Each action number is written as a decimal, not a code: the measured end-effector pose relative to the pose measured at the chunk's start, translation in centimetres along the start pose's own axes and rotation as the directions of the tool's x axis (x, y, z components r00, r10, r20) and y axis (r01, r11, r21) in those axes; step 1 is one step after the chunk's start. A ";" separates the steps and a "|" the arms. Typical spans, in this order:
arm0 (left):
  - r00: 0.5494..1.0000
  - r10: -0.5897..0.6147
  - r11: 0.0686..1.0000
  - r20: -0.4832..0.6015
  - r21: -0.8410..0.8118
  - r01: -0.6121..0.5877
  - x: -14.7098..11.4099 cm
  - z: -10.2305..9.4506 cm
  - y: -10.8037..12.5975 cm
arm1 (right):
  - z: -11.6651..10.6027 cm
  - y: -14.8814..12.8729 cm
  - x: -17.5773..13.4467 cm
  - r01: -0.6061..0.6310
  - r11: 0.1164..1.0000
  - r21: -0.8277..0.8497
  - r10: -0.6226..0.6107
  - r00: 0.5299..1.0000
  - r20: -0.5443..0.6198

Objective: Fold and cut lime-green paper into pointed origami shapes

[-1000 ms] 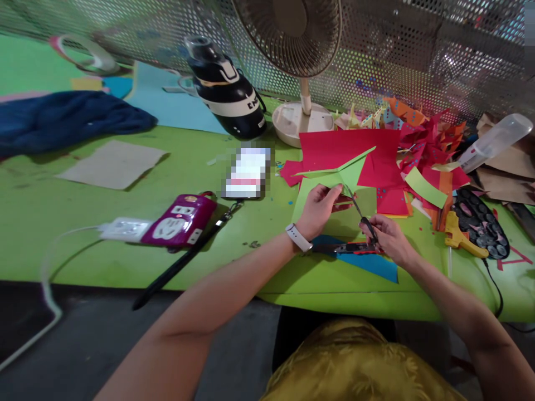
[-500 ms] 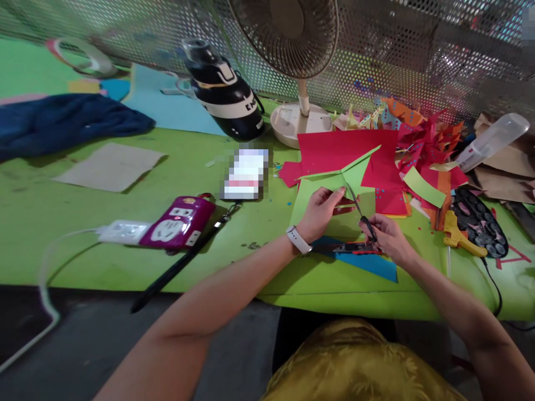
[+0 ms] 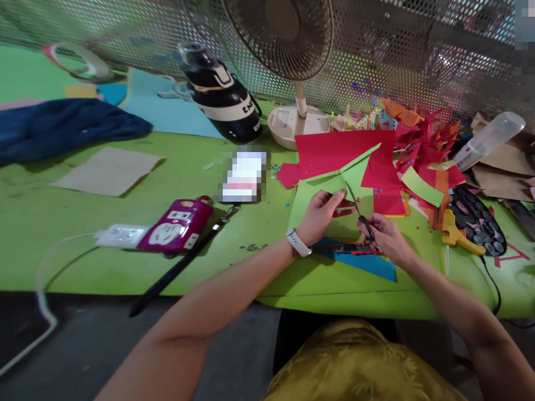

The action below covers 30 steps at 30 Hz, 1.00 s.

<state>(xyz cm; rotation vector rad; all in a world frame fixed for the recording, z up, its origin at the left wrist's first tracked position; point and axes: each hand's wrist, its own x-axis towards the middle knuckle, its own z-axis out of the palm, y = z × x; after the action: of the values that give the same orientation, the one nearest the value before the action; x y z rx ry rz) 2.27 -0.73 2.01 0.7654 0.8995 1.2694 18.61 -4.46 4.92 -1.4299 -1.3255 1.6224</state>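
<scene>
The left hand [image 3: 320, 214] pinches the green paper [image 3: 334, 186] near the table's [image 3: 62, 223] front edge; the right hand [image 3: 387, 236], fingers closed through the handles, holds the scissors [image 3: 359, 214]. A cut appears under way. The next move likely calls for steady paper tension and blade alignment.

Bright, even light; soft shadows; wide-angle edge warp; slight blur.

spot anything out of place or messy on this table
The black-and-white bottle lies tipped on its side by the fan base instead of standing. Small paper scraps dot the green table, and cut red and orange pieces are heaped at the right.
</scene>
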 end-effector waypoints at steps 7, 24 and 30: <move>1.000 0.006 1.000 0.007 0.005 -0.006 0.0 -0.1 0.0 | 0.0 0.1 0.1 0.029 0.999 0.016 -0.029 1.000 -0.002; 1.000 0.006 1.000 0.002 0.028 -0.006 -0.4 0.2 -0.2 | -0.1 0.2 0.3 0.030 0.999 -0.021 -0.030 0.999 -0.017; 1.000 0.002 1.000 0.017 0.023 -0.002 -0.6 0.4 -0.2 | -0.2 -0.1 0.4 0.056 0.998 -0.034 -0.058 0.998 -0.036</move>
<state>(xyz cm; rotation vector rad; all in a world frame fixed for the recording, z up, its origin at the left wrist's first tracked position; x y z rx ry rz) 2.66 -1.37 2.14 0.7938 0.9016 1.2545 18.73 -4.02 4.86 -1.4214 -1.3651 1.5372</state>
